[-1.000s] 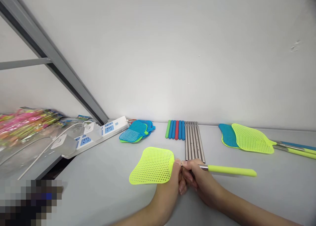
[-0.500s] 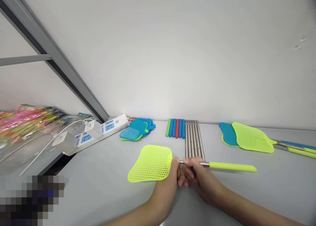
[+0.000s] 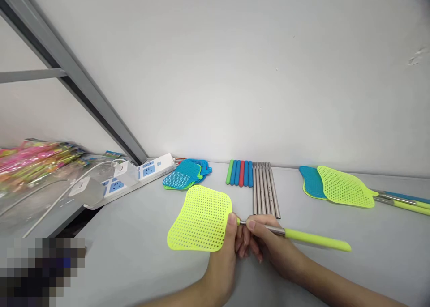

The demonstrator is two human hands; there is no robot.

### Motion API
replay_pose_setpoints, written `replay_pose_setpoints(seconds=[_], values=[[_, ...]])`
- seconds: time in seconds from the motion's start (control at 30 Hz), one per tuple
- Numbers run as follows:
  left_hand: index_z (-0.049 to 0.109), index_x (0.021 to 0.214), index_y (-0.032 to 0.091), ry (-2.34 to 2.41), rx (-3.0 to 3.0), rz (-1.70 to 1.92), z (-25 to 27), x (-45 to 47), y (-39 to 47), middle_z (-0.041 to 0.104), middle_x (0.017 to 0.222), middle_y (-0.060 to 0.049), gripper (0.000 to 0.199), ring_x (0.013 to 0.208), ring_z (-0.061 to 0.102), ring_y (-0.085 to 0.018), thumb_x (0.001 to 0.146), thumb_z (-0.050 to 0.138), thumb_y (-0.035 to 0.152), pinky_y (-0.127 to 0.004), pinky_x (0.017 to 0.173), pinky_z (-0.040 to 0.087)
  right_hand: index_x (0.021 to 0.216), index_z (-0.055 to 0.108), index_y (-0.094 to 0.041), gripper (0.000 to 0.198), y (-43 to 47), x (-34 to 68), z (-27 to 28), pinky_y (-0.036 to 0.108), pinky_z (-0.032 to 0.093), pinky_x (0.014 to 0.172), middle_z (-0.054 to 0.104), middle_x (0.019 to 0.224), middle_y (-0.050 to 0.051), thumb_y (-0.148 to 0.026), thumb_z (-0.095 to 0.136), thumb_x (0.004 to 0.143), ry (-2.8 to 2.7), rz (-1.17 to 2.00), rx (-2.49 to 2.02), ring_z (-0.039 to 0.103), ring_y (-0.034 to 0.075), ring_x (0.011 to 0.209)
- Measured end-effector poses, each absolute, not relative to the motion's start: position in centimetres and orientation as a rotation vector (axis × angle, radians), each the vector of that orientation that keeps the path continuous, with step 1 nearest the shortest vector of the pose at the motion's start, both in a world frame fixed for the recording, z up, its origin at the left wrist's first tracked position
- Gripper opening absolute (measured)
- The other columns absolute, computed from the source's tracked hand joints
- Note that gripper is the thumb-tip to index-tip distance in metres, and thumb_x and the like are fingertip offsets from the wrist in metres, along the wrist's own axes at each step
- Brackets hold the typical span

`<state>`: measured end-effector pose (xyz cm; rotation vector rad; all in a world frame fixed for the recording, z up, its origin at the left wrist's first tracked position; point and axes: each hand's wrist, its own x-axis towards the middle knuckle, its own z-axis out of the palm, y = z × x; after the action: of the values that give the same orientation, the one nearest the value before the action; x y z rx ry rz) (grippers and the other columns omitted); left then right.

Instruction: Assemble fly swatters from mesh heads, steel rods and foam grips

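A yellow fly swatter [image 3: 203,219] with a perforated head, a metal rod and a yellow grip is held above the table, its head to the left. My left hand [image 3: 228,237] is closed on it where the head meets the rod, thumb on top. Just to the right, my right hand [image 3: 265,235] is closed round the metal rod. Behind my hands lie several metal tubes [image 3: 264,188] side by side, next to a row of coloured grips [image 3: 239,172] in green, blue and red.
Loose swatter heads [image 3: 184,172] are stacked at back left beside a white power strip [image 3: 134,179] with plugged-in adapters. Swatters with rods [image 3: 346,186] lie at the right. Packaged goods in clear plastic [image 3: 40,164] sit far left. A white wall [image 3: 235,74] rises behind the table.
The swatter has tilted, its grip end dropping lower and its head shifting slightly left and up. Both hands keep their hold close together.
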<state>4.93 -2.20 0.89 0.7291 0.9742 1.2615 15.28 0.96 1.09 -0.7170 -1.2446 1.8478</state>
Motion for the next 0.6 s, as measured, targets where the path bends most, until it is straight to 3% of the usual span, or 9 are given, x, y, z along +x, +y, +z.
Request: replay_pose_setpoints(seconds=[0.1,0.2,0.6], values=[[0.038,0.047,0.019,0.987,0.659,1.288,0.8,5.05,-2.18,0.043,0.043,0.001,0.056,0.05,0.046,-0.013,0.082,0.023,0.059,-0.026,0.06,0.04,0.056,0.057,-0.013,0.037,0.74,15.25,1.32,0.02,0.031,0.039,0.054,0.05,0.003,-0.035,0.044,0.083,-1.314,1.79,-0.762,0.045,0.009,0.043],[0.039,0.047,0.019,1.09,0.657,1.268,0.8,5.02,-2.11,0.043,0.041,0.001,0.053,0.047,0.047,-0.014,0.08,0.03,0.059,-0.026,0.058,0.04,0.059,0.055,-0.014,0.035,0.57,15.23,1.46,0.02,0.032,0.04,0.054,0.052,0.001,-0.037,0.043,0.083,-1.368,1.751,-0.832,0.042,0.008,0.04],[0.038,0.049,0.018,1.226,0.922,1.143,0.64,4.28,-2.4,0.045,0.052,0.002,0.047,0.057,0.045,-0.011,0.085,0.035,0.048,-0.023,0.065,0.038,0.056,0.05,-0.015,0.033,0.68,15.76,1.5,0.019,0.03,0.04,0.055,0.053,0.002,-0.032,0.042,0.083,-1.414,1.791,-0.867,0.041,0.008,0.04]])
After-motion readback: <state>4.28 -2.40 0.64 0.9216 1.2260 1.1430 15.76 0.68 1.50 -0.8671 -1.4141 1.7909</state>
